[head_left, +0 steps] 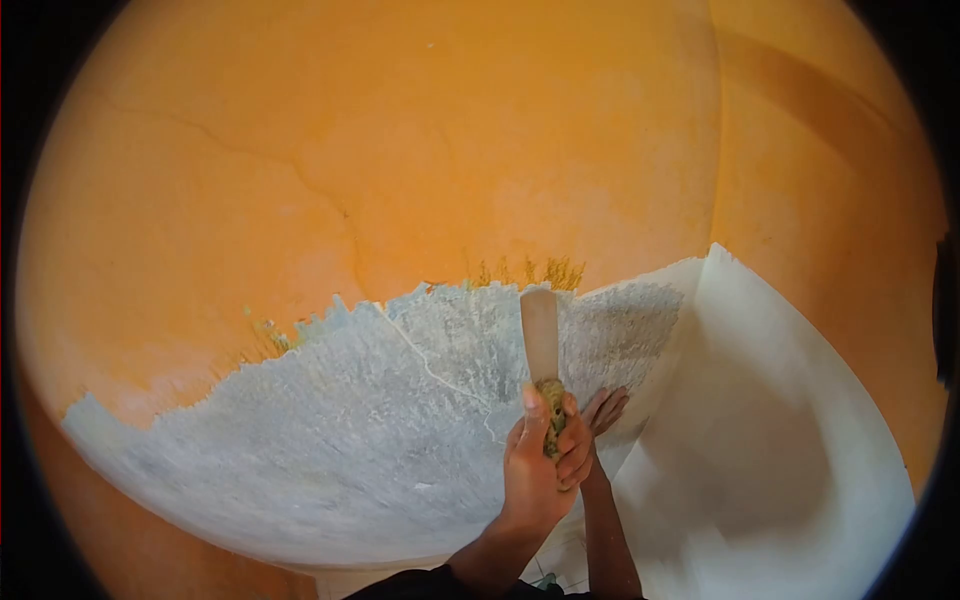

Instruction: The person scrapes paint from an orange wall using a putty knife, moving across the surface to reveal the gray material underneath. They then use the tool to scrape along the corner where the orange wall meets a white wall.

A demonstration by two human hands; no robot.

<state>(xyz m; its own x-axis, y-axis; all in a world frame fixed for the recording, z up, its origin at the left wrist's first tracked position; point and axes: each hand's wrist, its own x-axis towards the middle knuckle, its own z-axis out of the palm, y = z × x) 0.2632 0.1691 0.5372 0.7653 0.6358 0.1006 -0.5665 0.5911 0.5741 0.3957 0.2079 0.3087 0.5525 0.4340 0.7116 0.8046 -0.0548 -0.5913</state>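
My left hand (545,445) is closed round the mottled green-brown handle (552,400) of a scraper. The scraper's flat pale blade (540,330) points up the wall, its end right at the ragged border between orange paint and grey surface. Behind it and to the right, my right hand (605,410) lies flat, fingers stretched out, over the rough grey wall patch (420,400). A thin pale crack runs across this patch, left of the blade. Yellowish streaks (530,272) mark the orange paint just above the blade's end.
Orange painted wall (400,130) fills the upper view, with a thin crack at the left. On the right, the wall turns at a corner into a smooth whitish area (740,450) with a jagged upper edge. A bit of tiled floor (565,560) shows below my arms.
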